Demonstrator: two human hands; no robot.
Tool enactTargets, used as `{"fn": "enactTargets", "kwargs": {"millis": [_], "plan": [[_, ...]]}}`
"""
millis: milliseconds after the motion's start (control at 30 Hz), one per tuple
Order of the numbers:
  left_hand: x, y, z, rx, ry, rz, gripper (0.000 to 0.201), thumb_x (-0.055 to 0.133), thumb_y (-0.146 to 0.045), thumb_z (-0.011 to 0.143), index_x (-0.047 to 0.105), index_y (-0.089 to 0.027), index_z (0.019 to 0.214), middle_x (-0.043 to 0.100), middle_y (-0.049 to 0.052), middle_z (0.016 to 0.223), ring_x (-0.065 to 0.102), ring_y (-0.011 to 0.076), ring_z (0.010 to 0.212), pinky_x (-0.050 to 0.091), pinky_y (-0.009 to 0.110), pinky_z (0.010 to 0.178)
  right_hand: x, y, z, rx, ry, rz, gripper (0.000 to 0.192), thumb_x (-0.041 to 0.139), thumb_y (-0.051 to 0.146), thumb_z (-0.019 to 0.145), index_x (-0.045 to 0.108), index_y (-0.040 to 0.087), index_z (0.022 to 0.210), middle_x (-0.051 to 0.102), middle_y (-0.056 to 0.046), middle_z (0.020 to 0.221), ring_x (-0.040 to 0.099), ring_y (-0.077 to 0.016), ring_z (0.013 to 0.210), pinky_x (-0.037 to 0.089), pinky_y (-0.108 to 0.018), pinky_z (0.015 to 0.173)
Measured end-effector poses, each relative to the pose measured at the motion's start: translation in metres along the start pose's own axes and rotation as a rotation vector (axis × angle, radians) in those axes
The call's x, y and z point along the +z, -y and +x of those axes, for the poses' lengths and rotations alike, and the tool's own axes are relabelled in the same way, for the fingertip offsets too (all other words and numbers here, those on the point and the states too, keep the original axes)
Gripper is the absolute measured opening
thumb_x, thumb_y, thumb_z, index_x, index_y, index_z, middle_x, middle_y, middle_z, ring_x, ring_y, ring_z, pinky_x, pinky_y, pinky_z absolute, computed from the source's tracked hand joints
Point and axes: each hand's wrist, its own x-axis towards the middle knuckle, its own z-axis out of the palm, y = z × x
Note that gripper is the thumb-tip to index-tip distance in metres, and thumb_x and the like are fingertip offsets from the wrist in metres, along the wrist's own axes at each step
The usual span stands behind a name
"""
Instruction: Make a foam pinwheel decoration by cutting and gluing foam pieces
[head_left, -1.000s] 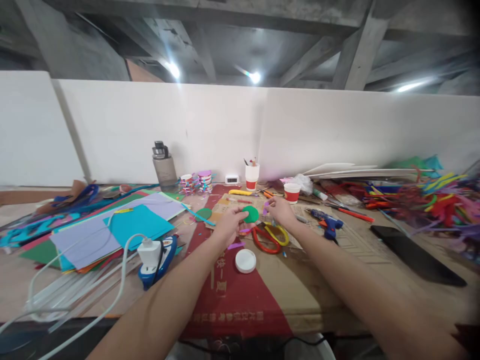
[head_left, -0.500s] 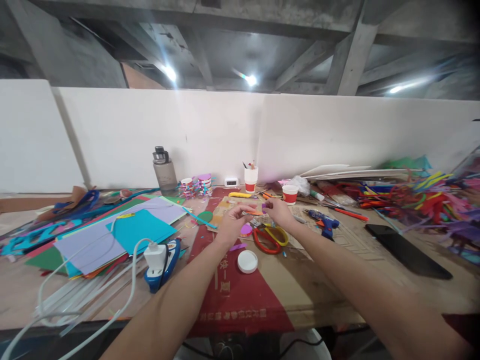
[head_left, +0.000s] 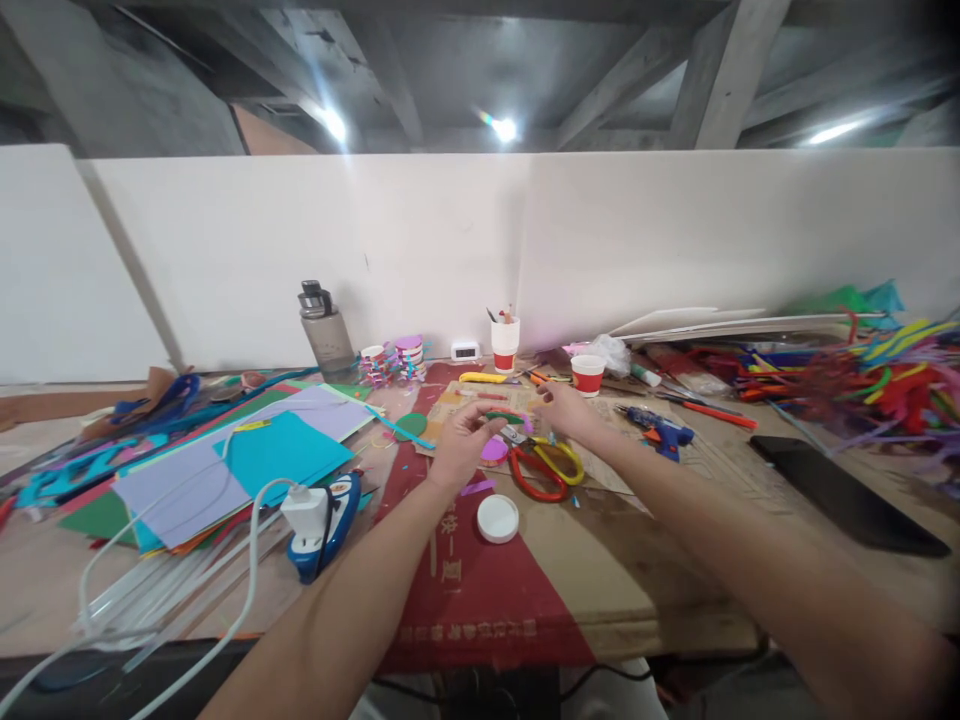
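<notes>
Both arms reach far out over the bench. The left hand [head_left: 459, 447] has thumb and forefinger pinched on the edge of a small green paper disc [head_left: 504, 417], seen nearly edge-on and held flat just above the cardboard — a hold that keeps the face free. The right hand [head_left: 564, 408] meets the disc from the other side, fingers curled toward it; whether they pinch it or only touch, I cannot tell. Just below the hands lie the red-and-yellow scissors [head_left: 541, 468] and a pink paper scrap [head_left: 493, 450], close enough to grab. A white lid [head_left: 498, 519] sits nearer the bench edge.

Surface: a worn wooden table [head_left: 45, 580] under flattened cardboard with a red printed panel [head_left: 472, 590]. Left — stacked coloured paper sheets [head_left: 247, 455] and a white plug adapter [head_left: 306, 508] on its cable. Right — a blue glue gun [head_left: 660, 432], a black phone [head_left: 847, 490], a heap of pipe cleaners [head_left: 877, 385]. At the back, a grey water bottle [head_left: 324, 330] and 2 red-and-white paper cups [head_left: 587, 375] against a white partition, bare concrete beams overhead.
</notes>
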Motion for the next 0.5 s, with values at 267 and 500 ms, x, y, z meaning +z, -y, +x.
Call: {"fn": "enactTargets", "kwargs": {"millis": [267, 500], "plan": [[0.000, -0.008, -0.001, 0.017, -0.025, -0.022, 0.022, 0.076, -0.032, 0.073, 0.066, -0.017, 0.085, 0.066, 0.000, 0.080, 0.057, 0.0114, 0.069, 0.047, 0.023, 0.066, -0.076, -0.077, -0.054, 0.005, -0.070, -0.148, 0.032, 0.064, 0.035, 0.085, 0.068, 0.016, 0.110, 0.073, -0.012, 0.104, 0.068, -0.0237, 0.088, 0.050, -0.034, 0.079], [0.004, 0.001, -0.001, -0.007, 0.031, -0.185, 0.024, 0.068, -0.036, 0.081, 0.055, -0.020, 0.093, 0.063, -0.001, 0.085, 0.059, 0.0116, 0.069, 0.050, 0.027, 0.069, -0.080, -0.136, -0.099, 0.124, -0.152, -0.534, 0.043, 0.059, 0.048, 0.087, 0.064, 0.012, 0.111, 0.071, -0.021, 0.098, 0.067, -0.0360, 0.099, 0.050, -0.042, 0.082]]}}
